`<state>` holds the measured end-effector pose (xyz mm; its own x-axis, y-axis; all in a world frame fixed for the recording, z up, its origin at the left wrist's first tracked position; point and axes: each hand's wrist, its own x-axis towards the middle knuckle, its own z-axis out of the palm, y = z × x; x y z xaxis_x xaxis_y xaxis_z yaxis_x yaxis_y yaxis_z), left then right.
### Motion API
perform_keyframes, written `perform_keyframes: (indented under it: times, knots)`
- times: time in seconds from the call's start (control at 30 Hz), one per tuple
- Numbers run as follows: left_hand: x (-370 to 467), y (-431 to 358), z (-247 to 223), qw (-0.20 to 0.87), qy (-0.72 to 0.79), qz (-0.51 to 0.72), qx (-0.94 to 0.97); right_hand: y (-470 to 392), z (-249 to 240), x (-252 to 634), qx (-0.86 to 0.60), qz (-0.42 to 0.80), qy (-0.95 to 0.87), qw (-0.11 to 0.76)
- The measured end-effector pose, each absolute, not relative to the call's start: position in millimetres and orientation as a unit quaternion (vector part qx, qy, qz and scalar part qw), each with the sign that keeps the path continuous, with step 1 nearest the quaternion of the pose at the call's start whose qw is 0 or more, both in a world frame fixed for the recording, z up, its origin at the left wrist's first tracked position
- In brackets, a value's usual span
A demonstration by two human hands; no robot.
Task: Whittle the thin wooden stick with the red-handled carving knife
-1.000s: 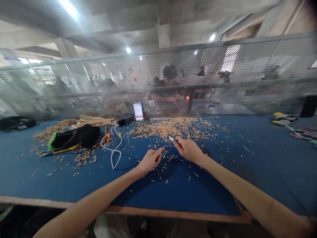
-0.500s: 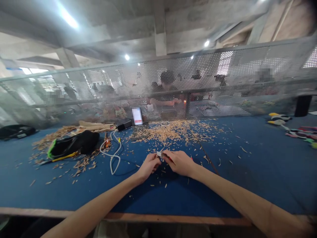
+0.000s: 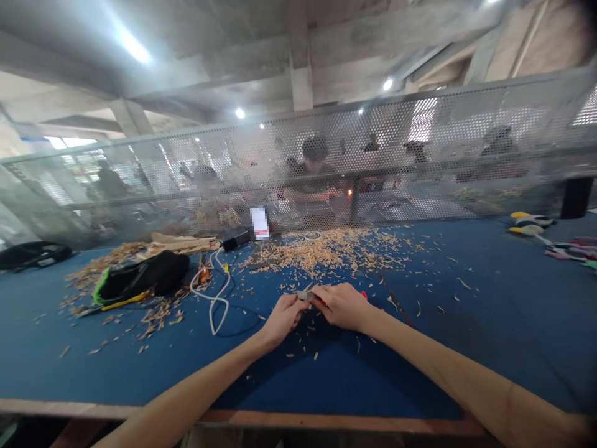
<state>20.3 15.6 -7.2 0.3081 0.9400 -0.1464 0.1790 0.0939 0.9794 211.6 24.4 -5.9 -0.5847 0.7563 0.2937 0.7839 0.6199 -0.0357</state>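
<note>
My left hand (image 3: 282, 318) and my right hand (image 3: 342, 305) meet over the blue table, fingers closed. A small pale grey piece (image 3: 304, 295) shows between their fingertips; the left thumb and finger pinch around its near side. The right fingers are wrapped round a tool with red parts (image 3: 364, 295), mostly hidden by the hand. Thin pale shavings (image 3: 316, 356) lie on the table below the hands, and a large heap of shavings (image 3: 321, 249) spreads beyond them.
Left are a black pouch (image 3: 161, 274), a yellow-handled tool (image 3: 125, 301), a white cable (image 3: 217, 298) and wood strips (image 3: 181, 243). A lit phone (image 3: 259, 223) stands before the mesh partition (image 3: 401, 155). Bird-like figures (image 3: 529, 230) lie right. People sit behind the mesh.
The grey piece has tilted and is more covered by my fingers. My hands remain together, and the whole view has shifted slightly.
</note>
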Motion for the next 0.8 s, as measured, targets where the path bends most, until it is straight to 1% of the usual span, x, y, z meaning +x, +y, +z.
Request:
perform_keyframes:
  times: [0.13, 0.27, 0.37, 0.47, 0.57, 0.67, 0.73, 0.8]
  knots:
    - [21.7, 20.3, -11.7, 0.550, 0.497, 0.343, 0.577, 28.9, -6.3, 211.9, -0.431, -0.067, -0.891, 0.128]
    - [22.8, 21.0, -11.1, 0.535, 0.512, 0.348, 0.575, 37.6, -11.1, 210.8, -0.434, -0.058, -0.886, 0.151]
    - [19.1, 18.2, -10.7, 0.529, 0.515, 0.346, 0.579, 58.1, -14.1, 230.4, -0.506, -0.050, -0.842, 0.179]
    - [14.0, 16.0, -11.7, 0.519, 0.508, 0.333, 0.602, 81.2, -13.9, 269.4, -0.598, -0.059, -0.773, 0.204]
    - [12.9, 16.4, -12.4, 0.521, 0.512, 0.331, 0.598, 88.6, -14.0, 294.6, -0.625, -0.052, -0.744, 0.232]
    - [14.7, 17.7, -12.3, 0.526, 0.513, 0.337, 0.589, 74.6, -15.7, 280.2, -0.576, -0.039, -0.776, 0.255]
    - [15.6, 17.7, -11.9, 0.534, 0.509, 0.342, 0.582, 57.4, -16.1, 254.9, -0.503, -0.025, -0.822, 0.265]
    - [16.2, 17.0, -11.5, 0.540, 0.505, 0.345, 0.578, 39.5, -14.9, 228.7, -0.430, -0.009, -0.866, 0.255]
